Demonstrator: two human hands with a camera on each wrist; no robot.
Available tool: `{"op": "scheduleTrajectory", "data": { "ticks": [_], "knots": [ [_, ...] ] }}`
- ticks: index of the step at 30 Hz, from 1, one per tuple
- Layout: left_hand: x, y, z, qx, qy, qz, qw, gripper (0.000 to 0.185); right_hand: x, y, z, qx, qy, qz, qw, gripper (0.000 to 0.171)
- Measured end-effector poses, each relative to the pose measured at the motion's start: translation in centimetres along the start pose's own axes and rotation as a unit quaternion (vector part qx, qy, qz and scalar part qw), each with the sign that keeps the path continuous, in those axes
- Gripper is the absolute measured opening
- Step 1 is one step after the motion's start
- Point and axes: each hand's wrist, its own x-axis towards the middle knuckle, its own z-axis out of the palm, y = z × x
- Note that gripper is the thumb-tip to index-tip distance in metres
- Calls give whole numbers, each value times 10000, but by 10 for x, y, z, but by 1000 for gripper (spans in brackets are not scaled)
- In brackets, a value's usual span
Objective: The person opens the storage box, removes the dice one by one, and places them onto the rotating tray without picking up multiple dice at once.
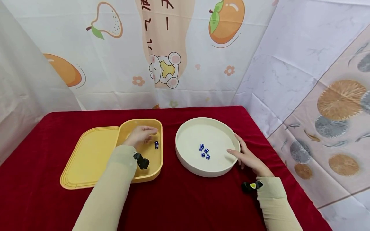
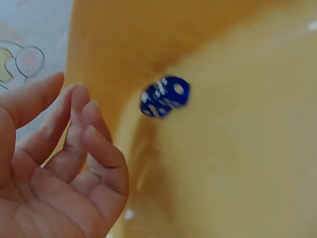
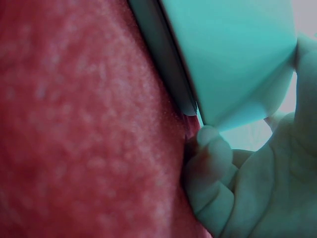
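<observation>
Inside the yellow box (image 1: 161, 157), my left hand (image 1: 141, 135) hovers with its fingers loosely bent and nothing between them. Blue dice (image 1: 156, 145) with white pips, seemingly two side by side, lie on the box floor just right of that hand. They look blurred in the left wrist view, apart from the fingertips. My right hand (image 1: 245, 155) holds the right rim of a round white tray (image 1: 188, 138), thumb over the edge and fingers outside against the wall. Several blue dice (image 1: 206, 150) sit grouped near the middle of this tray.
A flat yellow lid (image 1: 89, 154) lies left of the box, partly behind the left forearm. Everything stands on a red cloth-covered table (image 1: 179, 199). Printed curtains (image 1: 115, 70) hang behind and to the right of the table.
</observation>
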Motion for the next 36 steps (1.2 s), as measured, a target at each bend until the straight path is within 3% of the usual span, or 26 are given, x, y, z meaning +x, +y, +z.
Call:
{"op": "scheduleTrajectory", "data": {
  "ticks": [6,11,14,20,27,36],
  "knots": [
    [7,-12,-2,49,-302,-38,9995,43,0,1,0,12,8,6,10000,90],
    [9,-16,-4,574,-352,-139,9976,42,-1,1,0,-13,2,13,10000,91],
    [8,-18,-6,935,-430,-74,9947,45,0,1,0,-32,-10,0,10000,92],
    [6,-19,-5,1124,-610,119,9917,45,2,3,0,-10,34,57,10000,92],
    [2,-15,-4,1333,-680,164,9886,45,3,5,0,-30,13,25,10000,92],
    [6,-18,-3,2017,-581,158,9776,36,3,4,-1,-1,-31,-35,10000,91]
  ]
}}
